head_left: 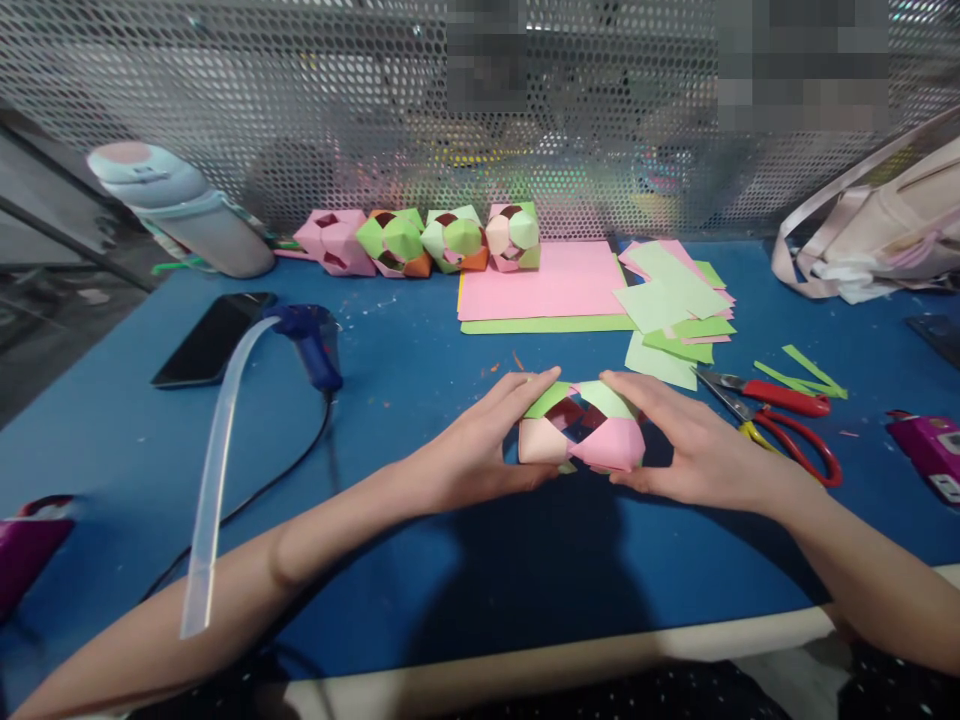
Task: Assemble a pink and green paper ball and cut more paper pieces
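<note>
A folded paper shape (611, 443) in pink, pale peach and green, with diamond-shaped openings, is held between my two hands above the blue table. My left hand (495, 440) grips its left side, fingers along the top and thumb below. On the opposite side my right hand (679, 440) holds it the same way. Four similar paper shapes stand in a row at the back, among them a pink one (335, 242) and a green and orange one (394, 243).
Pink sheets (536, 285) and paper scraps (664, 290) lie behind my hands. Red-handled scissors (802, 440) and pliers (787, 397) are at right. A blue glue gun (311, 345) with a long clear stick, a phone (214, 340) and a bottle (195, 220) are at left.
</note>
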Tool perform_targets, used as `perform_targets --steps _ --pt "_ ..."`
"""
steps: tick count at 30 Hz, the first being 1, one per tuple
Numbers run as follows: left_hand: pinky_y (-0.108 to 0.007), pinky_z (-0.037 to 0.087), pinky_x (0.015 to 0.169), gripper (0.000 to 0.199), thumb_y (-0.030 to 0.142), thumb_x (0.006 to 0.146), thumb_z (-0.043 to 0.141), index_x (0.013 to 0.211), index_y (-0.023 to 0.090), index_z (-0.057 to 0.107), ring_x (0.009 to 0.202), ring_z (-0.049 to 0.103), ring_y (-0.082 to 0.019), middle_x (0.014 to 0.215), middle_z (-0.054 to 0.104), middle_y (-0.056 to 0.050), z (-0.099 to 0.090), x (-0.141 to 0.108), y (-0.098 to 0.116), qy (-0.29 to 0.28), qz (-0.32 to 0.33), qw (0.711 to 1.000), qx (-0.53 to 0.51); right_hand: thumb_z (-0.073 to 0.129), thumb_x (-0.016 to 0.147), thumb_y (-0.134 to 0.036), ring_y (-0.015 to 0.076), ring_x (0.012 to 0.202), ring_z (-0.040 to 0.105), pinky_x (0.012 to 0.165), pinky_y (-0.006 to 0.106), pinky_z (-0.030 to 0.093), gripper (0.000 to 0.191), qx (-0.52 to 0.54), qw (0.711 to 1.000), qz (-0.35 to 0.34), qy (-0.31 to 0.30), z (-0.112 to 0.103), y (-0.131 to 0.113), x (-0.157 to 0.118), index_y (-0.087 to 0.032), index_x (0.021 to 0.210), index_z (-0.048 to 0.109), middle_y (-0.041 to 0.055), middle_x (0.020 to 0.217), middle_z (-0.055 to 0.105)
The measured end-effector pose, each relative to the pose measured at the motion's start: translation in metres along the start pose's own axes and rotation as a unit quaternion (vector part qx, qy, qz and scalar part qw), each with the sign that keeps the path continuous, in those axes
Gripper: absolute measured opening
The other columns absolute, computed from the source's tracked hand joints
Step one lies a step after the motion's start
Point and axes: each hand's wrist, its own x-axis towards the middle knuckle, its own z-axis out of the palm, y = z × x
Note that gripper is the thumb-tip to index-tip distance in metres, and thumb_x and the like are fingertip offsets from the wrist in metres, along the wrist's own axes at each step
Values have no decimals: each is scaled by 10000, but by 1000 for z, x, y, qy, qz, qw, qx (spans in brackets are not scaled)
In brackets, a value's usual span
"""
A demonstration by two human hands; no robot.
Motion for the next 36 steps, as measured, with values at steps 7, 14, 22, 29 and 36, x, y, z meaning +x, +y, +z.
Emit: perform_targets --steps 7,14,22,29,36 --pt "-562 374 1106 909 401 788 739 1526 315 214 1316 453 -333 1434 447 -133 4 -1 -6 0 -8 1000 -18 667 846 -484 317 1389 404 1096 530 423 854 -16 1000 -1 7 6 0 1 -241 1528 214 151 1516 398" --pt "-556 374 1105 903 559 785 687 1528 301 243 1335 423 -352 1462 432 -147 7 0 -16 11 -3 998 -55 613 834 -622 325 1383 416 1083 541 433 902 -9 1000 -1 10 12 6 3 -277 1543 174 145 1522 390" --pt "-558 284 1153 754 633 917 389 1542 258 192 1377 346 -345 1519 341 -155 13 -6 -15 59 22 995 -79 602 817 -640 327 1364 441 1075 523 445 912 -14 996 -47 69 23 8 8 -231 1538 224 183 1480 436" --pt "-555 243 1163 726 633 939 318 1533 235 193 1381 326 -340 1486 344 -164 30 -9 -17 120 32 987 -100 609 832 -599 331 1335 472 1039 517 482 898 -55 988 -91 114 31 5 9 -198 1539 227 228 1440 461" --pt "-511 221 1177 644 575 969 315 1507 228 245 1403 309 -310 1495 339 -148 28 -9 -14 124 10 984 -131 595 872 -564 330 1387 404 1073 515 450 866 -64 987 -87 116 31 4 8 -158 1538 220 249 1480 410"
